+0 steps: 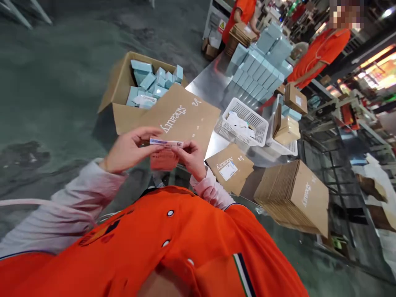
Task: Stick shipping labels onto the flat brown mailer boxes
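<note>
A printed label (pixel 165 159) is stretched between my two hands, its white top edge turned over and its lower part reddish. My left hand (pixel 131 150) pinches the label's left end between thumb and fingers. At the other end, my right hand (pixel 192 157) closes on it the same way. Just beyond the hands lies a large flat brown carton (pixel 188 119) with white "beauty" lettering, partly covered by my fingers. To the right of my right hand, a smaller flat carton (pixel 239 161) bears a white shipping label (pixel 228 170).
An open cardboard box (pixel 120 88) holds several light blue boxes. On the metal table (pixel 206 84) stand a white basket (pixel 262 134) with papers, stacked blue boxes (pixel 258 68) and a pile of folded cartons (pixel 278 189). Two people in orange shirts are across the table.
</note>
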A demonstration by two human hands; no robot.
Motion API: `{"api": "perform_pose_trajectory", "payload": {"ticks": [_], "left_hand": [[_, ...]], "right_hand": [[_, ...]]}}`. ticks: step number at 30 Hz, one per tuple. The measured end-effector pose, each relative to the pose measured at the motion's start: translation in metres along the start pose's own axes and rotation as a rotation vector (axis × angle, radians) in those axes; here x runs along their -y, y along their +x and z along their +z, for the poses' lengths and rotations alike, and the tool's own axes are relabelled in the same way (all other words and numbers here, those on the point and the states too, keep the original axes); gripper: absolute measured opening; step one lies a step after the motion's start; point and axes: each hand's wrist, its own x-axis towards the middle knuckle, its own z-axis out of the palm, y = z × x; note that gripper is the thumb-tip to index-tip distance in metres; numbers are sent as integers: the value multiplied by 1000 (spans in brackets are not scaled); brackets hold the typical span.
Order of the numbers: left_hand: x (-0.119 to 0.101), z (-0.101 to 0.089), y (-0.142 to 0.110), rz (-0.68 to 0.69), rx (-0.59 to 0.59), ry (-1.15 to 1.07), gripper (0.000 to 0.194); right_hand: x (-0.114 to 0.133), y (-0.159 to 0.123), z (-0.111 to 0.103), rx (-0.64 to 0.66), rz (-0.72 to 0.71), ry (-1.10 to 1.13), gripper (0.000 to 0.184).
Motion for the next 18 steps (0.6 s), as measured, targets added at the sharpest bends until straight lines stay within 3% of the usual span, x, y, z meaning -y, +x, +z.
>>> {"api": "perform_pose_trajectory", "payload": {"ticks": [2, 4, 7, 11, 12, 14, 16, 18], "left_hand": [[13, 21, -8, -163, -9, -166, 52], [23, 39, -10, -208, -62, -241, 45], [31, 63, -9, -229, -212, -291, 41], [34, 84, -4, -156, -380, -264, 42], [35, 85, -2, -140, -346, -263, 41], [37, 81, 3, -189, -153, -310, 39], [41, 73, 8, -338, 78, -362, 39], [49, 64, 11, -474, 192, -422, 38]], "right_hand": [[12, 3, -8, 2, -141, -225, 49], [26, 8, -17, 152, -226, -376, 39], [39, 12, -26, 342, -231, -456, 15], [39, 16, -29, 248, -164, -477, 17], [36, 21, -30, 237, -148, -464, 19], [31, 40, -33, 218, -149, -466, 22], [25, 72, -38, 184, -181, -543, 23], [19, 110, -42, 134, -181, -683, 24]]}}
